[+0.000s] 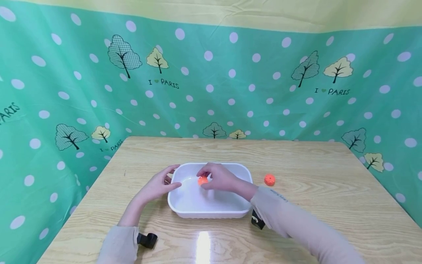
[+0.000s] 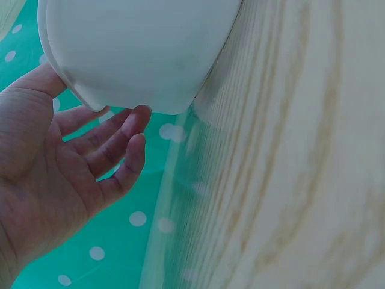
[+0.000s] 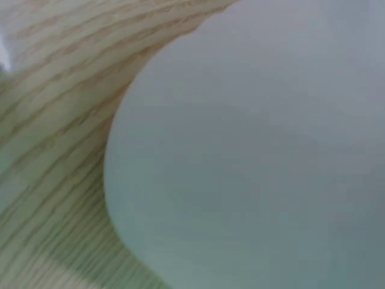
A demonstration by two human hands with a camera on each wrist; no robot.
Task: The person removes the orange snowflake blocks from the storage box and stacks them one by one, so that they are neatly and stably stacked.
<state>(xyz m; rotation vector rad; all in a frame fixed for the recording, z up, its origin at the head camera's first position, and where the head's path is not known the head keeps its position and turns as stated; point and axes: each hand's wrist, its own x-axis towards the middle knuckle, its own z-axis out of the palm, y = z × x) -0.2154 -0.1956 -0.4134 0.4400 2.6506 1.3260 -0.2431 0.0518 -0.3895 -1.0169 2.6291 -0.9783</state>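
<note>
A white plastic basin (image 1: 211, 215) stands on the wooden table. At its left end my left hand (image 1: 161, 185) holds the rim, thumb over the edge and fingers along the outside; the left wrist view shows this hand (image 2: 66, 150) against the basin wall (image 2: 138, 60). My right hand (image 1: 219, 178) reaches into the basin and pinches a small round orange piece (image 1: 202, 180), partly hidden by the fingers. The right wrist view holds only the blurred basin side (image 3: 228, 156), without the hand. Another round orange piece (image 1: 269, 179), with a bumpy edge, lies right of the basin.
The wooden table (image 1: 313, 176) extends around the basin, with a bright light reflection (image 1: 203, 245) in front. A green dotted curtain (image 1: 211, 73) hangs behind and along both sides. Black wrist-worn devices (image 1: 150, 240) jut from beside both sleeves.
</note>
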